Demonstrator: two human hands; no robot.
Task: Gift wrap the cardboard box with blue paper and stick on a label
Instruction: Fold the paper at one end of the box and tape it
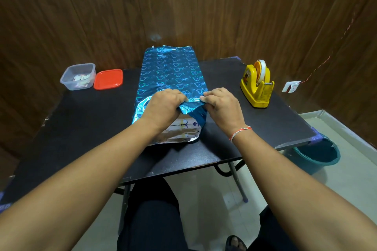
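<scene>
On table (pixel 81 128), blue-wrapped box (pixel 173 71) lengthwise, pointing away.

single head-worn wide-angle view, facing forward and down, close over table (pixel 81 128)

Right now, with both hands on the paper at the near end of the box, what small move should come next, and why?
Probably press the top flap down flat against the box: both hands pinch the paper above this open end, and the box face shows.
</scene>
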